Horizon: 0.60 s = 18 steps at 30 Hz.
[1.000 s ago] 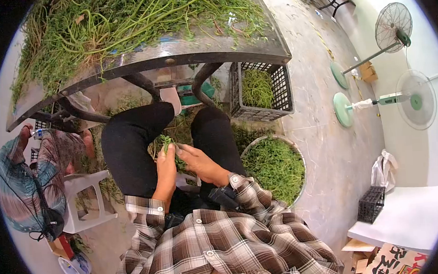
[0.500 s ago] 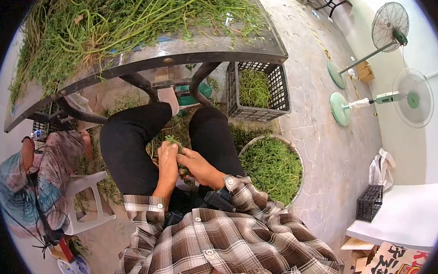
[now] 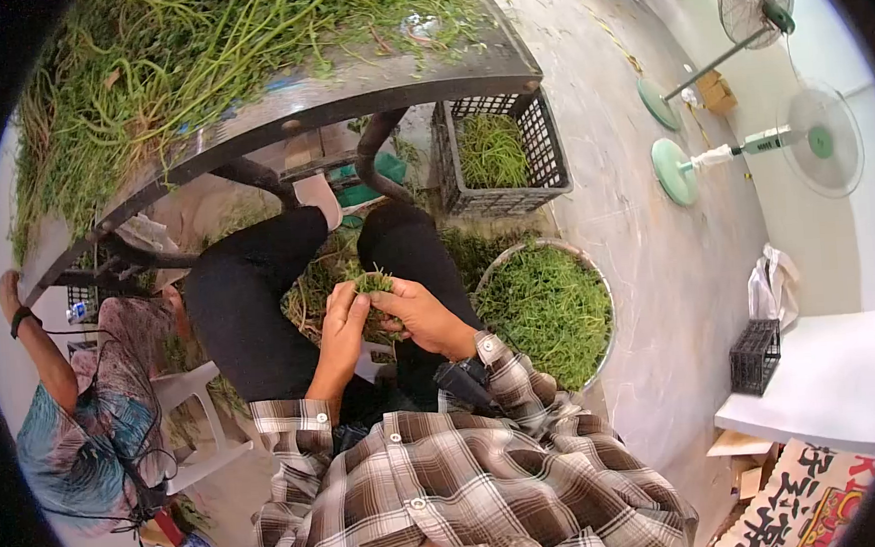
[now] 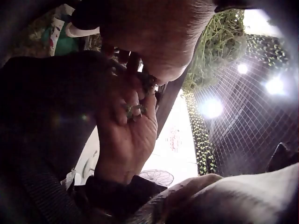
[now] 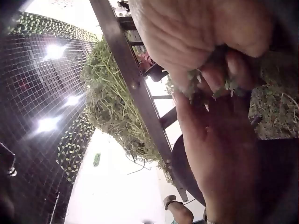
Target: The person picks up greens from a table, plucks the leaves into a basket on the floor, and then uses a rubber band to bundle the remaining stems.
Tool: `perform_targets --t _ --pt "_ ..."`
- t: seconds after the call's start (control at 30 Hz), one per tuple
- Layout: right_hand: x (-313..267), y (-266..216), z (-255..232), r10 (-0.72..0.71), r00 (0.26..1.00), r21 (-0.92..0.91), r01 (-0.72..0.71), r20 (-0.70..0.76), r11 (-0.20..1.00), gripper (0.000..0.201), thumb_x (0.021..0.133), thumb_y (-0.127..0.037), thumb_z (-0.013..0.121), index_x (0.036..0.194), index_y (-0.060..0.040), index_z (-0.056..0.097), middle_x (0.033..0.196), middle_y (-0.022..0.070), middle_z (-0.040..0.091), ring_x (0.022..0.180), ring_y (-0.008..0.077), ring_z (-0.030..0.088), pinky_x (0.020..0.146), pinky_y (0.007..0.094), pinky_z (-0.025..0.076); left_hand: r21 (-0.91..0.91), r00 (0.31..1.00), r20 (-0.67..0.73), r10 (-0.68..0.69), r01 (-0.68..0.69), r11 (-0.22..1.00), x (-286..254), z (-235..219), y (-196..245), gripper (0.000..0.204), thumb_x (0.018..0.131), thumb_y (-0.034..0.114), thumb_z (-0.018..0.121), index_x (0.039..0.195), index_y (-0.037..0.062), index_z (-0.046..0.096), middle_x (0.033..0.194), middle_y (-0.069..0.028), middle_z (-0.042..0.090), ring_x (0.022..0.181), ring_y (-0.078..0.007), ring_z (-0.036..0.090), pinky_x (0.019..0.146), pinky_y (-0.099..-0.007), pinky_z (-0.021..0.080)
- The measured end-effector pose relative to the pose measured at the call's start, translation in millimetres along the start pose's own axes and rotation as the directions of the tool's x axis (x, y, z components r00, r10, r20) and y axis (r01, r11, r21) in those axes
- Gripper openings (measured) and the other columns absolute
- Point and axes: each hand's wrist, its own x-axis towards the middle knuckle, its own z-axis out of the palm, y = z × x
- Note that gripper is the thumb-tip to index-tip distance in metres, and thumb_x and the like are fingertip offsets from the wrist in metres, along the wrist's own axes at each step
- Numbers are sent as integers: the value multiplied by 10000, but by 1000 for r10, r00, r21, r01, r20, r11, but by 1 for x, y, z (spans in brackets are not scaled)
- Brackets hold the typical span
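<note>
Table (image 3: 277,108) edge looks like glossy dark metal, pretty reflective. Crate (image 3: 498,202) is matt black plastic lattice, shirt (image 3: 451,493) is soft plaid cloth.

Vegetable-sorting workshop: greens-heaped table (image 3: 277,108), crates (image 3: 496,160)

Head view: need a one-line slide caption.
Both hands, left and right, hold a sprig of greens over the lap, beside a full round basin and a crate.
</note>
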Motion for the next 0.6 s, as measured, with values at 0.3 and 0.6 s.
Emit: perform_targets --t 0.3,0.6 --pt "-29 -26 -23 -136 976 21 142 -170 990 156 910 -205 506 1017 -93 487 701 -45 434 515 28 358 413 166 252 -83 999 51 -7 11 997 0 10 15 322 930 185 430 1187 7 508 1120 -89 500 1083 -196 465 950 -310 338" --pt "-114 -42 -138 -537 652 -743 -62 -535 666 351 860 -206 533 1150 -11 498 827 83 559 687 189 517 618 303 418 -165 996 -7 -84 82 983 -1 8 3 297 910 154 466 1161 11 535 1086 -83 540 1037 -177 510 916 -302 378"
